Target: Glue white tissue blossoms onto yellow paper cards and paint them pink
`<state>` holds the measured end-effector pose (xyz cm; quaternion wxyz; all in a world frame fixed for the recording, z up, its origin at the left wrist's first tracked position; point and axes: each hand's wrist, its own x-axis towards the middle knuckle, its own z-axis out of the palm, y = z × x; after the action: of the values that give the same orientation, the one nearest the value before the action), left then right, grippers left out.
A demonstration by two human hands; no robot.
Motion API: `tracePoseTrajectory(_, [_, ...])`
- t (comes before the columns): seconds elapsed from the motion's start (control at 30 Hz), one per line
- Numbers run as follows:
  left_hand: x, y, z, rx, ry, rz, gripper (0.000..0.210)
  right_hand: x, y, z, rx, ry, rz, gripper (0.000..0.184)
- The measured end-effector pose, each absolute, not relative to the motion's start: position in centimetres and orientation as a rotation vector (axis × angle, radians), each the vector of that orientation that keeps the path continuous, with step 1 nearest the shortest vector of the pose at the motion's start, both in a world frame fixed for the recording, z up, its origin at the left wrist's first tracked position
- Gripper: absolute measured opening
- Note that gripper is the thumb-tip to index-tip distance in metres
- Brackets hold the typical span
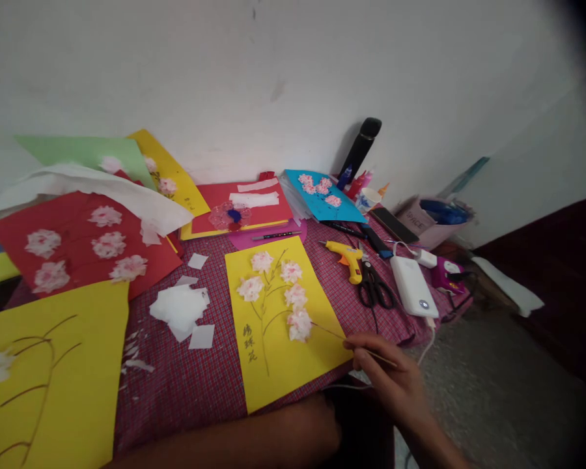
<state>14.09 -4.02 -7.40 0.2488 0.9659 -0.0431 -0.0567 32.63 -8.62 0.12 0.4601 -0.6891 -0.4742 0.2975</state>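
My right hand (388,374) pinches a thin wooden stick (329,331), its far end at the lowest white-and-pink paper flower (299,324). Whether that end touches the petals I cannot tell. The flower belongs to a yellow sheet (317,358) with a drawn branching stem, several fluffy flowers and handwritten characters down its left side. Along the sheet's front edge lies my left forearm; my left hand (320,423) is dark at its end, fingers hidden. Left of the sheet is a pile of white paper squares (178,309).
A yellow glue gun (346,258), black scissors (375,286) and a white power bank (414,286) with cables lie at right. Behind are a flower-shaped palette (229,216) and a blue flower card (317,195). Red (78,241) and yellow cards (78,391) cover the left.
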Motion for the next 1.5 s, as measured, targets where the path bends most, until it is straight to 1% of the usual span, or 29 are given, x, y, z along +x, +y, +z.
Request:
tracePoseTrajectory(0.27, [14.2, -4.0, -6.8, 2.607, -0.092, -0.141, 0.028, 31.9, -7.2, 1.2, -1.684, -1.306, 0.653, 0.016])
tracePoseTrajectory(0.67, [14.1, -4.0, -6.8, 2.606, -0.076, -0.109, 0.027, 31.3, -6.4, 0.4, -1.683, -1.039, 0.784, 0.023])
tracePoseTrajectory(0.87, [14.0, -4.0, -6.9, 2.605, -0.064, -0.085, 0.025, 31.5, -5.8, 0.4, -1.646, -0.828, 0.83, 0.031])
tracePoseTrajectory(1.13, [14.1, -3.9, -7.1, 2.617, -0.072, -0.081, 0.026, 31.4, -5.1, -0.3, -1.558, -0.687, 0.965, 0.032])
tracePoseTrajectory(1.5, [14.0, -3.9, -7.0, 2.623, -0.078, -0.1, 0.027, 32.2, -5.8, -0.3, -1.444, -0.684, 1.028, 0.019])
